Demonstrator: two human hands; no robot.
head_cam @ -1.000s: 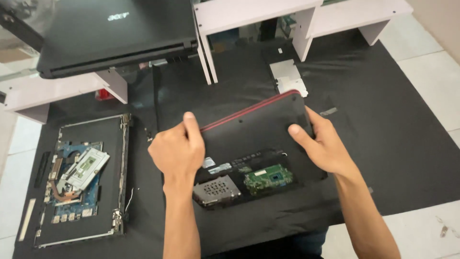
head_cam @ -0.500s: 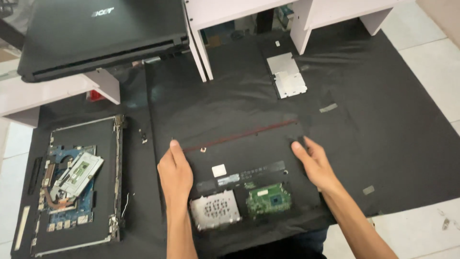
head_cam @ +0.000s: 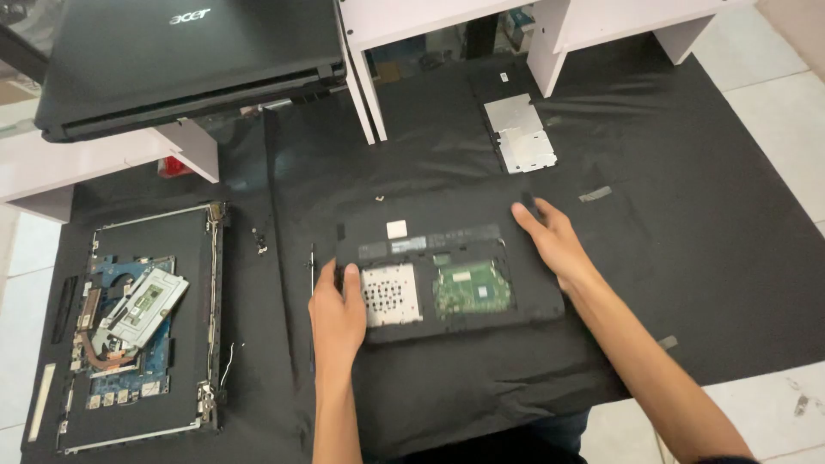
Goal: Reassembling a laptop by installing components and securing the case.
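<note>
The left hand [head_cam: 337,311] lay flat on the near-left corner of the upturned laptop [head_cam: 447,258], its fingers [head_cam: 351,277] together and pressing down rather than closed around anything. The right hand [head_cam: 554,243] rested on the laptop's right edge, fingers spread slightly apart along the top right corner, gripping nothing. The laptop lay flat, bottom side up, in the middle of the black cloth [head_cam: 687,258] covering the worktop.

Bare cloth surrounded it on the right and on the far side, leaving open room there; on the left, a few small loose parts [head_cam: 258,245] lay just beside its edge.

Two bays stood open in the laptop's matte black underside: the left bay held a perforated silver metal plate [head_cam: 391,295], the right one a green circuit board [head_cam: 473,288].

Further left lay a dismantled laptop chassis [head_cam: 142,326], a shallow rectangular shell holding a blue board and a tilted silver metal bracket [head_cam: 142,305]. A flat silver cover plate [head_cam: 520,133] lay on the far cloth, well apart from the hands. A closed black laptop [head_cam: 185,60] sat on a white shelf [head_cam: 103,163] at the far left, and white legs of another stand [head_cam: 550,34] rose beyond.
</note>
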